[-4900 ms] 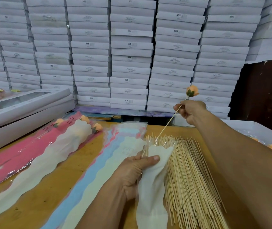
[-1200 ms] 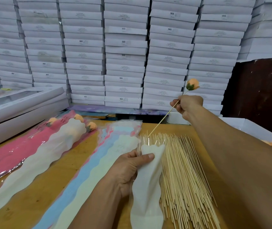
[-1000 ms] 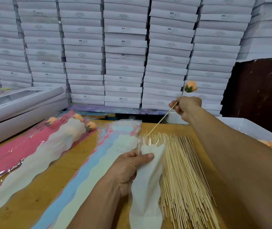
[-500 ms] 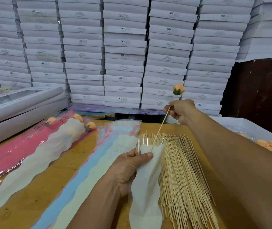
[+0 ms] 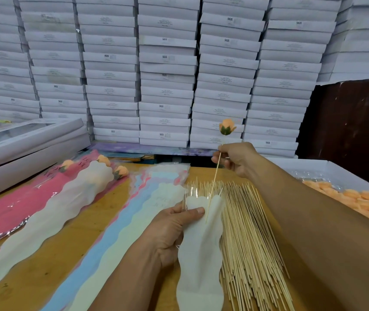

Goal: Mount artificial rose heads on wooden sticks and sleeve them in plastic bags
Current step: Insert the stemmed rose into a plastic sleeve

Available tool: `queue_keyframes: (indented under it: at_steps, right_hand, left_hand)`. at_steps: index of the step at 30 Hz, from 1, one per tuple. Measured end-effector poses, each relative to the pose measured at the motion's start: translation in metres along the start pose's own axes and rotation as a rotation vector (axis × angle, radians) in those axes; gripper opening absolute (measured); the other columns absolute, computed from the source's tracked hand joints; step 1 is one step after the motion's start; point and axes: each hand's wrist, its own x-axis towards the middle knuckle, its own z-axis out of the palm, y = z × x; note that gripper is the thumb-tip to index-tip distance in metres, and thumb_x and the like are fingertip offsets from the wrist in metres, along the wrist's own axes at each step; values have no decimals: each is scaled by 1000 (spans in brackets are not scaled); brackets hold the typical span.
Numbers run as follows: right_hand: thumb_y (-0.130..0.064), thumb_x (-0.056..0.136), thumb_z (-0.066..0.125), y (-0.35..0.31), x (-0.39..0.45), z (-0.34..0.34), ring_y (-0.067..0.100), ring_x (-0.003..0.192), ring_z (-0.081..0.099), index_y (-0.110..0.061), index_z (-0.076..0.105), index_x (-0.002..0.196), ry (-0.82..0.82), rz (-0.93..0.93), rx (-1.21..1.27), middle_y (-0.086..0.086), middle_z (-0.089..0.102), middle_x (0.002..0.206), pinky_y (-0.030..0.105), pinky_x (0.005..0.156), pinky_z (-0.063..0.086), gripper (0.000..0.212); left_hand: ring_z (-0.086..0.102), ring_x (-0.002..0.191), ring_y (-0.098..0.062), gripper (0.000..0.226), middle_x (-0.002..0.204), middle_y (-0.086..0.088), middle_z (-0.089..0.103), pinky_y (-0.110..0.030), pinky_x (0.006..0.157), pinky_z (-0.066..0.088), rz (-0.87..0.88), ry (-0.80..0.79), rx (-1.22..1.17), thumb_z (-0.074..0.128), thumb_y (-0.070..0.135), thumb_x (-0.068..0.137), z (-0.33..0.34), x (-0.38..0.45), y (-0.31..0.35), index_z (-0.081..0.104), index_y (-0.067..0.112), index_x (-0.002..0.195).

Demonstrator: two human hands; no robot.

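single head-worn wide-angle view, looking forward and down over wooden table (image 5: 71,248), close to both hands, facing stacked white boxes (image 5: 168,70) at the back.

This is a small packing workshop for artificial flowers. Flat white cardboard boxes (image 5: 165,70) with printed labels are stacked in tall columns along the back. On the worn wooden worktable (image 5: 60,250) lie a heap of thin wooden sticks (image 5: 246,232), layered scalloped plastic sleeves (image 5: 71,198), and an open white tray of peach rose heads (image 5: 363,200).
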Motion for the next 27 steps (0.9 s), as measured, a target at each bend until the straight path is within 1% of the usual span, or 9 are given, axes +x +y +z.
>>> queue_keyframes:
  at_steps: [4,10,12,15,17,19,22,25,27]
  right_hand:
    - [-4,97,59,7,-11,12,18,56,73,0,63,92,-84,27,-50,6,73,61,17,33,37,7]
    - [-8,98,60,19,-32,23,20,58,73,-1,64,97,-216,39,-130,8,75,68,18,33,37,9]
    - [-9,98,60,21,-39,26,18,59,73,-1,66,100,-251,37,-158,7,75,70,17,36,38,11]
    - [-12,95,61,21,-46,27,16,64,73,-3,70,104,-300,21,-229,4,76,74,19,45,41,15]
    - [-15,92,64,20,-48,26,14,65,73,-5,72,104,-313,4,-276,2,76,77,21,50,40,18]
    - [-15,90,67,21,-49,23,13,62,72,-5,73,103,-318,-7,-278,2,77,78,18,44,35,17]
    - [-17,90,71,25,-49,20,12,64,73,-12,73,96,-340,-13,-276,3,78,82,19,43,35,9]
    - [-19,89,74,32,-49,18,12,63,72,-13,72,93,-361,-13,-263,6,79,85,18,43,39,7]
    - [-17,90,72,31,-47,17,13,63,73,-12,71,94,-356,-1,-230,6,79,83,17,44,43,6]
  left_hand:
    - [70,95,-40,29,109,-26,72,-57,91,55,-9,15,15,75,9,83,1,-2,2,72,2,111]
    - [70,94,-42,30,107,-26,72,-58,86,57,2,58,-4,78,12,81,0,-1,2,72,1,109]
    - [71,92,-41,31,107,-26,72,-58,85,58,10,59,-16,79,12,78,0,0,1,74,1,106]
    - [73,83,-35,17,102,-23,74,-54,81,60,35,66,-23,81,15,71,-1,0,1,81,6,85]
    - [73,81,-34,19,101,-22,75,-52,81,60,40,91,-28,81,17,75,0,-1,2,79,5,89]
    - [74,76,-30,22,97,-19,76,-47,73,63,59,119,-38,81,19,79,0,0,2,76,4,95]
    - [74,66,-25,11,87,-14,77,-38,59,61,75,113,-52,78,19,83,-1,1,1,81,9,78]
    - [73,69,-28,13,90,-18,76,-47,71,63,59,91,-43,77,18,84,-1,1,1,81,8,75]
    - [70,80,-34,27,100,-26,73,-57,85,57,51,75,-35,80,17,80,-1,-2,3,74,-2,97]
